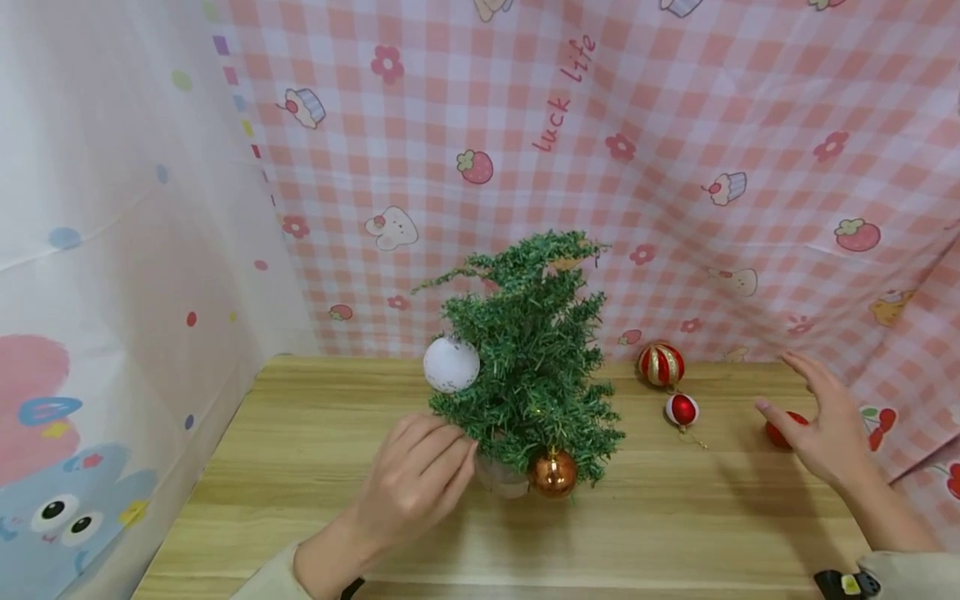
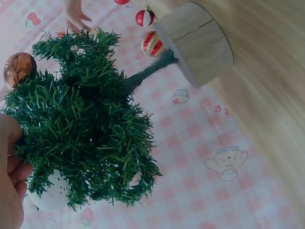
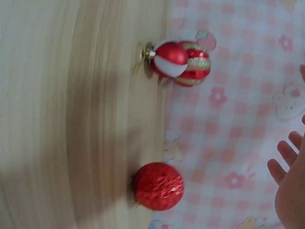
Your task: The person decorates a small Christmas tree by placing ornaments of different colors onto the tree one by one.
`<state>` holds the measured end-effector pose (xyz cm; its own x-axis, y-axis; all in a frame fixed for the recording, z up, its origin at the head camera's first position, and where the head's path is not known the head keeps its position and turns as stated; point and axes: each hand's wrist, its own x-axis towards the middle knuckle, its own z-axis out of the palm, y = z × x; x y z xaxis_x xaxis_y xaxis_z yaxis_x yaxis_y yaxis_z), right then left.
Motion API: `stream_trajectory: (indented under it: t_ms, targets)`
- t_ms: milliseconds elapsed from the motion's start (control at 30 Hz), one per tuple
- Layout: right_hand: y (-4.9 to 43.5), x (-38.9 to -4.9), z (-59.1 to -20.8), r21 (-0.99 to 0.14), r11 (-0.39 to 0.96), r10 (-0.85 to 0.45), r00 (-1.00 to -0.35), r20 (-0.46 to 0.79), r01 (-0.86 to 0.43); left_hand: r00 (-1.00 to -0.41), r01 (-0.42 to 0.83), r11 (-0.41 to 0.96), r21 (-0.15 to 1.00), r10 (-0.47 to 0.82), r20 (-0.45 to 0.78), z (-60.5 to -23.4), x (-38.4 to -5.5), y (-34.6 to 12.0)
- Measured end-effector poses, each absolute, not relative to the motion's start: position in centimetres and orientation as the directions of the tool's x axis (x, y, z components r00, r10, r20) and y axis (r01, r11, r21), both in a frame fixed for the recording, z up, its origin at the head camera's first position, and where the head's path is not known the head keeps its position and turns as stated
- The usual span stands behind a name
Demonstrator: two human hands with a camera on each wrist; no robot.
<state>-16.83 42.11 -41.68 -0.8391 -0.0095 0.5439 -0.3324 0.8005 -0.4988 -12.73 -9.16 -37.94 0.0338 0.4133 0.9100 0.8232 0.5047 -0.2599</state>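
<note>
A small green artificial Christmas tree stands on the table, its round wooden base showing in the left wrist view. My left hand has its fingers curled at the tree's lower left and pinches a branch tip there. Just above that hand hangs a white speckled bauble. A shiny copper bauble hangs from the lower front branches. Over at the right, my right hand is spread with nothing in it, partly covering a red bauble in the head view. That textured red bauble lies uncovered in the right wrist view.
Right of the tree lie a red-and-gold striped bauble and a smaller red-and-white bauble with a gold string. A pink checked cloth hangs along the table's back edge, and a white printed curtain is on the left.
</note>
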Motion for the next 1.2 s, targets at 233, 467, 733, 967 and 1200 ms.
stream_trajectory:
  t_ms: [233, 467, 733, 967, 1200]
  targets:
    - [44.6, -17.2, -42.4, -0.519, 0.827, 0.040, -0.898, 0.438, -0.216, 0.032, 0.828, 0.508, -0.239, 0.381, 0.924, -37.9, -12.8, -9.6]
    - [46.6, -18.2, -43.6, -0.438, 0.894, 0.050, -0.952, 0.301, -0.092, 0.009, 0.830, 0.515, -0.212, 0.368, 0.930, -38.3, -12.8, -10.2]
    - [48.5, -18.6, -45.8, -0.319, 0.948, 0.043, -0.983, 0.178, -0.016, -0.019, 0.834, 0.520, -0.183, 0.360, 0.933, -38.7, -12.9, -10.7]
    - [48.8, -18.3, -46.6, -0.285, 0.958, 0.066, -0.987, 0.149, 0.021, 0.006, 0.826, 0.526, -0.203, 0.352, 0.936, -38.8, -13.0, -10.8]
    - [49.0, -18.2, -46.8, -0.285, 0.958, 0.073, -0.985, 0.157, 0.026, 0.009, 0.828, 0.522, -0.203, 0.349, 0.937, -38.7, -13.0, -10.8]
